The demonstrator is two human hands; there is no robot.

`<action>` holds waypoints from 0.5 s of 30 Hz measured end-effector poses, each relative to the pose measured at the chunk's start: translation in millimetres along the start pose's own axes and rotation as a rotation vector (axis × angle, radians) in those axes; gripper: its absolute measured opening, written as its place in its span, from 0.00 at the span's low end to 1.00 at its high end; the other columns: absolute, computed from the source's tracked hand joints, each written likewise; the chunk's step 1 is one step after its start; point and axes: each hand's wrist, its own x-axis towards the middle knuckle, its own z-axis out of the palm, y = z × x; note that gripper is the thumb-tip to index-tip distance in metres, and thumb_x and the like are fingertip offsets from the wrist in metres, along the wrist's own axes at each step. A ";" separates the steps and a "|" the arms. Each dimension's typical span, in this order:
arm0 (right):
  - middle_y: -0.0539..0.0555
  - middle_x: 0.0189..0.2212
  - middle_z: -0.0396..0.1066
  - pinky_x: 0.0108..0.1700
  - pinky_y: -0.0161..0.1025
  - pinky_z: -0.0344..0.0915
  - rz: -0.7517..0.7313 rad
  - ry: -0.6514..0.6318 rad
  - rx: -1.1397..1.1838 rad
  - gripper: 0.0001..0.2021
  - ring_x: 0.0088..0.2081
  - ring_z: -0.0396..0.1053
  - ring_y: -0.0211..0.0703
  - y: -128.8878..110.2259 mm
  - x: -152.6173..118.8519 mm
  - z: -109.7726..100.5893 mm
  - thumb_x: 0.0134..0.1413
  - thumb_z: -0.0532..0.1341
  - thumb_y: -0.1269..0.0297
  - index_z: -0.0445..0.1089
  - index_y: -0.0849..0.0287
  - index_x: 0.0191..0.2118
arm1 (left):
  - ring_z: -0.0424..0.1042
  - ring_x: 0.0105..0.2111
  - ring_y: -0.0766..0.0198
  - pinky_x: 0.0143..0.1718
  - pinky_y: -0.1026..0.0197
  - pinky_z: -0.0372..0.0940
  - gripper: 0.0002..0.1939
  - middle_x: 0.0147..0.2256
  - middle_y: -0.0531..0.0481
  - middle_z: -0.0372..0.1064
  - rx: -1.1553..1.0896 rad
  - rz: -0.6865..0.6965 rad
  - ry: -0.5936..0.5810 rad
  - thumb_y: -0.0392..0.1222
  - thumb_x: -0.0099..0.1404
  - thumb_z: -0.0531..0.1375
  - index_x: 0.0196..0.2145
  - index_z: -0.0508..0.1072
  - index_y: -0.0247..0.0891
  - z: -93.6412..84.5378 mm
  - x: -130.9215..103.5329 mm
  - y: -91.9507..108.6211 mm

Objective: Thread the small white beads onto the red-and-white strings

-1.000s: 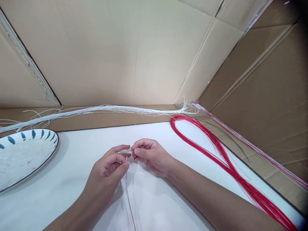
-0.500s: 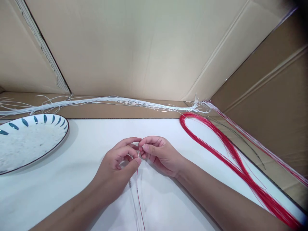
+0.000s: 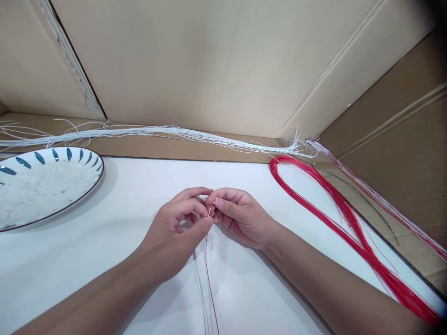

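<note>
My left hand (image 3: 183,225) pinches a thin red wire (image 3: 211,291) between thumb and index finger, near its upper end. From there the wire hangs down toward the bottom edge, with a short pale, whitish stretch just below the fingers. Touching the left fingertips, my right hand (image 3: 240,216) has its thumb pressed against its index finger at the wire's tip. A tiny pale thing shows at that right pinch, too small to make out. Both hands are over the white table (image 3: 139,186).
An oval plate with blue leaf marks (image 3: 52,186) lies at left, holding small whitish pieces. White wires (image 3: 139,131) stretch along the cardboard at the back. A looped red wire bundle (image 3: 314,223) lies at right, beside red-and-white strands (image 3: 380,193) and cardboard walls (image 3: 209,60).
The camera view has shifted, so the plate and bundles appear higher and slightly further right. Both hands keep nearly the same pose, fingertips together at the wire's end.
</note>
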 end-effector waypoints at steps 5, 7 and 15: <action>0.50 0.27 0.75 0.38 0.31 0.67 -0.020 -0.005 -0.035 0.07 0.31 0.70 0.31 1.6 -0.3 -0.9 0.56 0.72 0.61 0.80 0.60 0.35 | 0.70 0.57 0.47 0.45 0.51 0.70 0.11 0.58 0.50 0.68 -0.037 -0.025 0.037 0.46 0.62 0.64 0.24 0.75 0.42 1.9 -0.1 1.9; 0.50 0.27 0.75 0.38 0.31 0.68 -0.022 0.000 -0.046 0.07 0.31 0.71 0.31 2.0 -0.4 -1.2 0.57 0.72 0.61 0.81 0.60 0.35 | 0.71 0.56 0.48 0.44 0.52 0.70 0.11 0.59 0.51 0.67 -0.014 -0.030 0.013 0.46 0.63 0.64 0.25 0.75 0.42 1.0 0.8 1.5; 0.50 0.27 0.76 0.37 0.29 0.68 -0.016 0.006 0.007 0.08 0.30 0.72 0.30 0.1 0.3 0.9 0.55 0.73 0.62 0.80 0.62 0.35 | 0.73 0.53 0.51 0.43 0.53 0.69 0.10 0.59 0.53 0.68 0.029 -0.029 -0.005 0.45 0.63 0.63 0.25 0.74 0.41 -1.6 1.3 1.8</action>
